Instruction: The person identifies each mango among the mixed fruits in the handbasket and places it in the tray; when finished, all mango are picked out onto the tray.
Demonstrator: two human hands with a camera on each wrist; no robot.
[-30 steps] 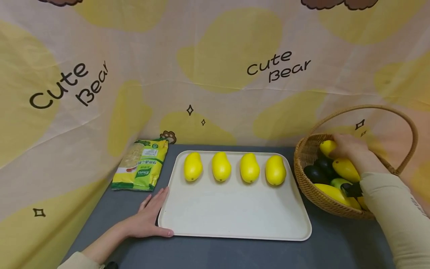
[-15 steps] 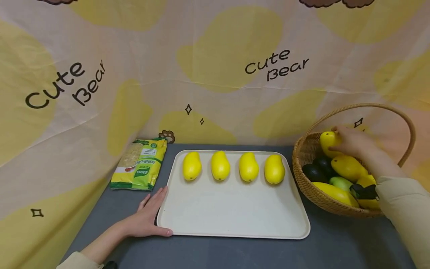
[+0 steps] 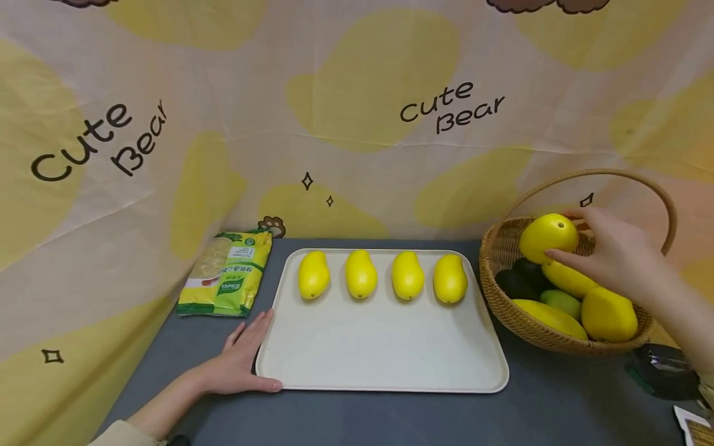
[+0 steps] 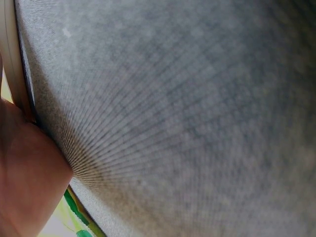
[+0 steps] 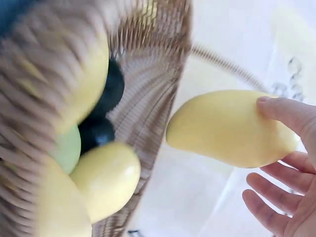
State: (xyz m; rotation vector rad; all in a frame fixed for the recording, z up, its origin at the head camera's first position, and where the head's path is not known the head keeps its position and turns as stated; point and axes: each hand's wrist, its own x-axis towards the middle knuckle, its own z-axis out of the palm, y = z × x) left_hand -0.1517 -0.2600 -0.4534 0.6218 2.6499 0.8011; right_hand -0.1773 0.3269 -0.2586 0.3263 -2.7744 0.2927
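Note:
At the far right, my right hand (image 3: 619,254) pinches a yellow mango (image 5: 227,128) between thumb and fingers, above the wicker basket (image 3: 502,310). Inside the basket lie more yellow mangoes (image 3: 609,314), a green fruit (image 3: 561,303) and dark green, avocado-like fruits (image 3: 510,285). My left hand (image 3: 237,362) rests at the near left corner of the white tray (image 3: 385,359), thumb on its front edge and fingers along its left side. Several yellow mangoes stand in a row across the tray's far part, the leftmost mango (image 3: 314,275) near the tray's left rim.
A yellow-green food packet (image 3: 225,272) lies on the grey table (image 3: 346,421), left of the tray. The basket's tall handle (image 3: 602,172) arches over its contents. A printed cloth (image 3: 357,124) hangs behind and to the left. Part of another packet (image 3: 697,427) shows at the lower right.
My right hand has lifted the mango up out of the basket's fruit and turned it. The left hand has stayed at the tray's corner. The head view has shifted slightly.

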